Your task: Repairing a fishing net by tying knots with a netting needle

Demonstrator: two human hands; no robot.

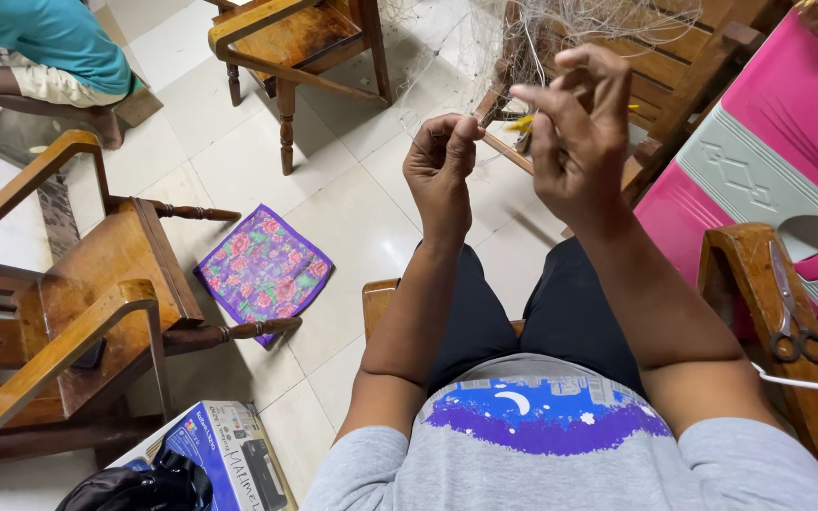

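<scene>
Here both hands — left hand [442, 161], right hand [575, 132] — pinch the net [485, 43], each grip closed; open tile floor [352, 218] below.

counts: two hands up, left hand [439, 161] and right hand [575, 132]. one fishing net [485, 38] draped far centre. one yellow netting needle [523, 122] behind the right hand. three wooden chairs: near left [78, 293], far centre [286, 47], far right [674, 76]. one floral cloth [263, 269] on the floor. one pair of scissors [792, 308] on the right armrest. one printed box [229, 454] near left. one other person [40, 47] far left.
</scene>
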